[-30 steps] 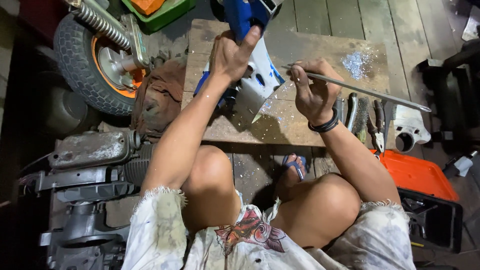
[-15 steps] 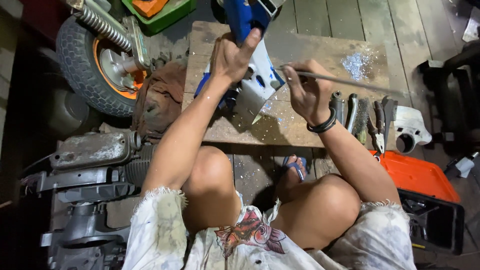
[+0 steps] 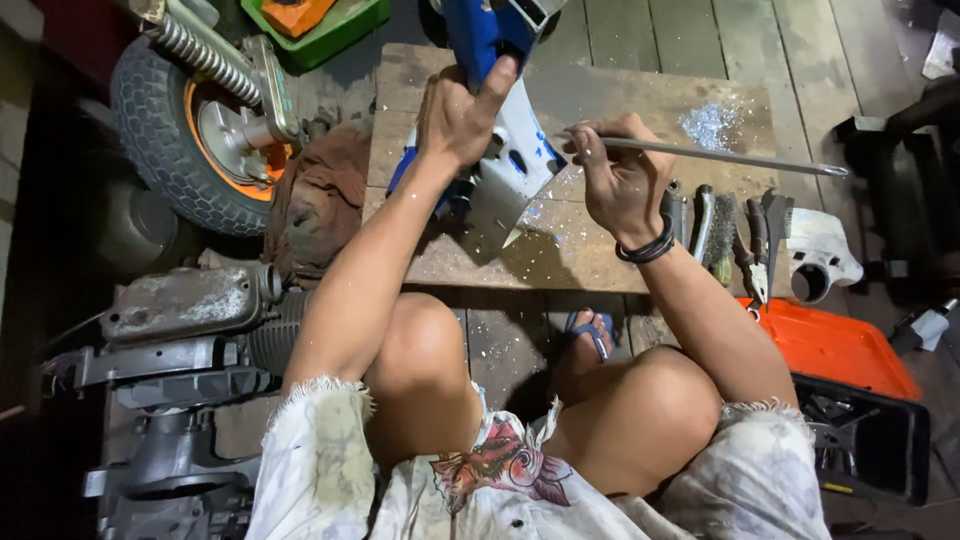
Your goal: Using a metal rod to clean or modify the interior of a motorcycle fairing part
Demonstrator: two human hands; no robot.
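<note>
Two bare hands were at work over a low wooden board. Far left stood a small tyred wheel with an orange hub, and just beside the board's left edge lay a brown rag.

The left hand was closed around the upper edge of a blue-and-white plastic panel, thumb raised against the blue part, holding it tilted with its lower corner on the board. The right hand, a black band at its wrist, was clenched around the near end of a long thin metal rod. The rod ran out to the right, roughly level, and its far tip hung past the board's edge. Its working end met the panel's right edge just beside the right fist, so the panel sat between the two grips, touching both.

Judging from the pale shavings scattered on the board, this looked like filing. Doing it well would call for a firm left-hand brace, so the panel could not chatter, and short, straight strokes with the rod kept in line with the cut.

Further right, a row of pliers and hand tools lay on the board's right end, with an orange case on the floor below them.
</note>
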